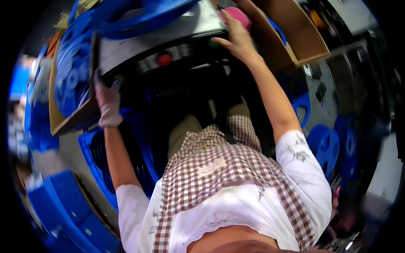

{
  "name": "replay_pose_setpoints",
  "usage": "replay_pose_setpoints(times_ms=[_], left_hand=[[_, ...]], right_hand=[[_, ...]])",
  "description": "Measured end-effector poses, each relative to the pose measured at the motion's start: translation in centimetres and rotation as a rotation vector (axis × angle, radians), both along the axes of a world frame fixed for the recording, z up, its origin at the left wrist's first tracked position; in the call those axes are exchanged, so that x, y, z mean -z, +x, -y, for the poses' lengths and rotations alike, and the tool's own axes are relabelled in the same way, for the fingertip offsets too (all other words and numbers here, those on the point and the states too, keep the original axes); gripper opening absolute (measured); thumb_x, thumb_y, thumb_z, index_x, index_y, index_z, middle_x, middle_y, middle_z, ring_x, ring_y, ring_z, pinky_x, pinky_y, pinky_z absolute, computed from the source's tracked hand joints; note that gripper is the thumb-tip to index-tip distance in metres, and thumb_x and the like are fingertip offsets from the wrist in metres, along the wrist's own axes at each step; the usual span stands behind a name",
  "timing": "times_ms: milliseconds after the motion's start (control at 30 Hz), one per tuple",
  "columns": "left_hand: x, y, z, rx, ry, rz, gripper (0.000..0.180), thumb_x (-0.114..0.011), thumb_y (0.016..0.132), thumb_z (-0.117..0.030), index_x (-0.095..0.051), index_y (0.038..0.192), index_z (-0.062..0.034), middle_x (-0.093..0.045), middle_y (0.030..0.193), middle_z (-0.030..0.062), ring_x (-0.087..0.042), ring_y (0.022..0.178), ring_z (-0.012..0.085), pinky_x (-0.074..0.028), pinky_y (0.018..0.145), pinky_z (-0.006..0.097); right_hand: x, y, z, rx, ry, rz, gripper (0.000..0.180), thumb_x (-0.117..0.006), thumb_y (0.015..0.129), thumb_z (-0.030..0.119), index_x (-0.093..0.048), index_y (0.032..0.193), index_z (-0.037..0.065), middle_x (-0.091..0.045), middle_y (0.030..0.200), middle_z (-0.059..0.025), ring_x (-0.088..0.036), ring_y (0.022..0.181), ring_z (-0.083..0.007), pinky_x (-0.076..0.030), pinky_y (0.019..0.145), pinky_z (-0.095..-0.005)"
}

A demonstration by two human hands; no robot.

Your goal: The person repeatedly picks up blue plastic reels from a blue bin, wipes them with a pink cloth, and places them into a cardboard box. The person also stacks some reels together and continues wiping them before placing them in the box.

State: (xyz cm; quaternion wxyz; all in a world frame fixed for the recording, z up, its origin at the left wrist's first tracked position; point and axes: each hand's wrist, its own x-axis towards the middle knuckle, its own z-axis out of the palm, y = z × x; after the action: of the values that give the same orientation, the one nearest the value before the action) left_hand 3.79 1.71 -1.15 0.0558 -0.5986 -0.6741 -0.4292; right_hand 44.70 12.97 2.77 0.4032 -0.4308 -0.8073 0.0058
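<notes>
My left hand (108, 101), in a pale striped glove, is at the left end of a dark control panel (185, 52). Its fingers point forward with the thumb apart, and it seems to hold nothing; motion blurs the fingertips. My bare right hand (239, 40) is at the panel's right end, thumb and fingers spread. Its thumb lies by a green button (213, 43), and its fingers reach beside a pink object (238, 17); contact is unclear. Between my hands a red button (164, 59) sits on the panel. Behind it, a large blue plastic ring (143, 21) rests on a pale work surface (122, 52).
At left a cardboard box (71, 122) holds blue plastic wheel-like parts (72, 76). An open cardboard box (306, 38) stands at right. Blue crates (67, 202) are at the lower left, and more blue discs (324, 147) at the right.
</notes>
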Motion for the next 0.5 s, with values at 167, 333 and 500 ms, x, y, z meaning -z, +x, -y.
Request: replay_pose_setpoints(times_ms=[167, 333, 500], left_hand=[[0.0, -0.8, 1.1, 0.002, -0.056, 0.143, 0.064, -0.066, 0.086, -0.023, -0.036, 0.139, -0.0019, -0.049, 0.132, 0.0212, -0.047, 0.122, 0.0339, -0.037, 0.104, 0.039], [-5.3, 0.7, 5.1, -0.041, -0.098, 0.121, 0.049, -0.061, 0.09, -0.016, -0.043, 0.134, -0.0036, -0.052, 0.131, 0.0175, -0.05, 0.12, 0.0297, -0.039, 0.102, 0.036], [-8.5, 2.7, 3.0, 0.056, -0.015, -0.059, 0.046, -0.06, 0.091, -0.015, -0.044, 0.133, -0.0035, -0.052, 0.131, 0.0167, -0.05, 0.122, 0.0275, -0.042, 0.1, 0.035]], right_hand=[[0.6, 1.2, 4.7, -0.017, -0.14, -0.222, 0.071, -0.074, 0.077, 0.036, -0.043, 0.135, 0.01, -0.055, 0.115, -0.0167, -0.053, 0.108, -0.0295, -0.045, 0.091, -0.0368], [3.8, 8.0, 12.7, 0.098, -0.286, -0.519, 0.035, -0.07, 0.081, 0.013, -0.064, 0.115, 0.01, -0.065, 0.097, -0.0062, -0.064, 0.088, -0.014, -0.052, 0.079, -0.0259], [16.9, 23.1, 13.7, 0.767, -0.34, -0.183, 0.051, -0.072, 0.077, 0.031, -0.057, 0.12, 0.007, -0.061, 0.104, -0.0187, -0.058, 0.102, -0.0321, -0.046, 0.091, -0.0397]])
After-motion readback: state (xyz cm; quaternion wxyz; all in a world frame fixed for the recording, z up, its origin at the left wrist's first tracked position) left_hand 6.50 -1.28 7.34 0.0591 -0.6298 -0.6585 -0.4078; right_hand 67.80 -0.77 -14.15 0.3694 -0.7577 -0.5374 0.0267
